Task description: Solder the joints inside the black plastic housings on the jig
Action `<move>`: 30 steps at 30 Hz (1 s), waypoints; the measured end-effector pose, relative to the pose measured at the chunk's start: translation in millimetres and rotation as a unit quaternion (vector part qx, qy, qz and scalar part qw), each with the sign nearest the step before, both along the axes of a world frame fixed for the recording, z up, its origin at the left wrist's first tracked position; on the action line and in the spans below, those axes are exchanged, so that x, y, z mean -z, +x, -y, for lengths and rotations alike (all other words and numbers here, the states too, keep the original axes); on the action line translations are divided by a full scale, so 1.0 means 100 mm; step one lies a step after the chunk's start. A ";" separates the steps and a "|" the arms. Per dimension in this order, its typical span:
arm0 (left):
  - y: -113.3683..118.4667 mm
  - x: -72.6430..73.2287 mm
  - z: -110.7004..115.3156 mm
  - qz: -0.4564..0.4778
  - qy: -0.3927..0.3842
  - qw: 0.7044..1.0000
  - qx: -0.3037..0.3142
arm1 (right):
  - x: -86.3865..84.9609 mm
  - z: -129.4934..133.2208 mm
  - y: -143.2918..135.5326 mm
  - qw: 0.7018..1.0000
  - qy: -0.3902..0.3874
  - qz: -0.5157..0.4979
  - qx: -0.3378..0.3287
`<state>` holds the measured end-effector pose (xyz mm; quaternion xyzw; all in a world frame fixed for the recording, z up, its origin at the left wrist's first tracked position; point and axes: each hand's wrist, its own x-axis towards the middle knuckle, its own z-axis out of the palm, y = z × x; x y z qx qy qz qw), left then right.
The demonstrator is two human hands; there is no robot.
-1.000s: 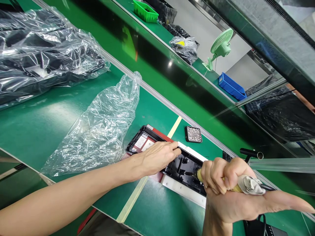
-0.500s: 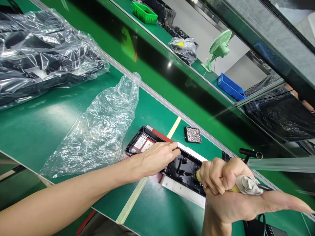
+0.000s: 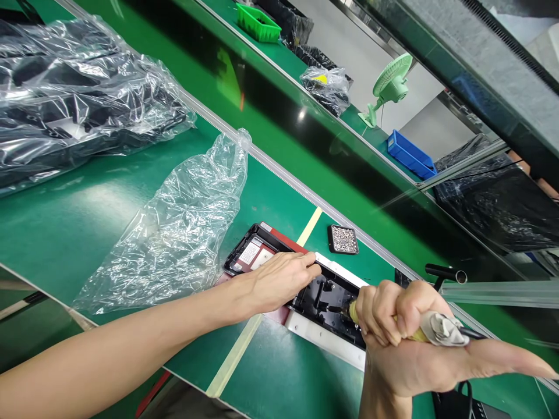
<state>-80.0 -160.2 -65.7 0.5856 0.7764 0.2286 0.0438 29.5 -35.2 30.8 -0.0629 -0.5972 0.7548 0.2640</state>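
Observation:
A long black plastic housing (image 3: pixel 321 294) lies open side up in a fixture with a white rail (image 3: pixel 325 339) and red parts. My left hand (image 3: pixel 283 279) is across its middle, fingers bent together over the far rim and holding it. My right hand (image 3: pixel 406 337) is wrapped around an electric screwdriver (image 3: pixel 417 336) with a yellowish body, a white wrapped end and a black cable. The thumb sticks out to the right. The screwdriver's front points down into the housing's right half; its tip is hard to make out. White labels (image 3: pixel 250 254) show at the housing's left end.
A black tray of small screws (image 3: pixel 343 239) stands beyond the housing. Left of it lies a clear plastic bag (image 3: pixel 174 227), with bagged dark parts (image 3: pixel 87 99) farther left. A metal rail (image 3: pixel 279 177) borders the green belt (image 3: pixel 271 116). A black device (image 3: pixel 471 404) sits at lower right.
Both hands, the screwdriver and the housing hold the same positions. Only a very slight shift of the whole view shows.

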 end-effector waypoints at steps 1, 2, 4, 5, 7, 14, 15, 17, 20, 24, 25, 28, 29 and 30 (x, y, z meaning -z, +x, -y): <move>0.00 0.00 0.00 0.002 -0.002 1.000 0.000 | 0.00 0.00 0.00 1.000 -0.001 -0.001 0.003; 0.00 -0.01 0.00 0.003 -0.005 1.000 0.001 | 0.01 0.01 0.00 1.000 -0.003 -0.003 0.008; 0.00 -0.02 0.00 0.004 -0.010 1.000 0.001 | 0.01 0.02 0.01 1.000 -0.005 -0.006 0.017; -0.01 -0.02 0.00 0.004 -0.011 1.000 0.002 | 0.02 0.02 0.01 1.000 -0.005 -0.006 0.020; -0.01 -0.04 -0.01 0.003 -0.014 1.000 0.002 | 0.01 0.02 0.02 1.000 -0.004 -0.007 0.019; 0.00 -0.07 0.00 0.003 -0.026 1.000 0.000 | 0.00 0.01 0.01 1.000 -0.001 -0.008 0.008; 0.00 -0.07 0.00 0.002 -0.027 1.000 0.001 | 0.00 0.01 0.01 1.000 -0.002 -0.008 0.008; 0.00 -0.06 0.00 0.002 -0.026 1.000 0.001 | 0.00 0.00 0.01 1.000 -0.003 -0.008 0.003; 0.00 -0.05 0.00 0.001 -0.020 1.000 -0.001 | 0.00 -0.02 0.01 1.000 -0.002 -0.004 -0.008; 0.00 -0.03 0.00 0.000 -0.015 1.000 0.000 | -0.03 -0.02 0.00 1.000 0.006 0.002 -0.010; 0.00 -0.03 0.00 -0.001 -0.015 1.000 0.001 | -0.03 -0.01 0.00 1.000 0.006 0.002 -0.009; -0.01 -0.03 0.00 -0.003 -0.015 1.000 0.001 | -0.01 -0.01 0.01 1.000 0.001 0.000 -0.003; -0.01 -0.03 0.00 -0.002 -0.015 1.000 0.001 | 0.01 -0.01 0.01 1.000 -0.003 -0.002 -0.001; -0.01 -0.03 0.00 -0.002 -0.017 1.000 0.002 | 0.02 -0.02 0.02 1.000 -0.007 -0.003 0.000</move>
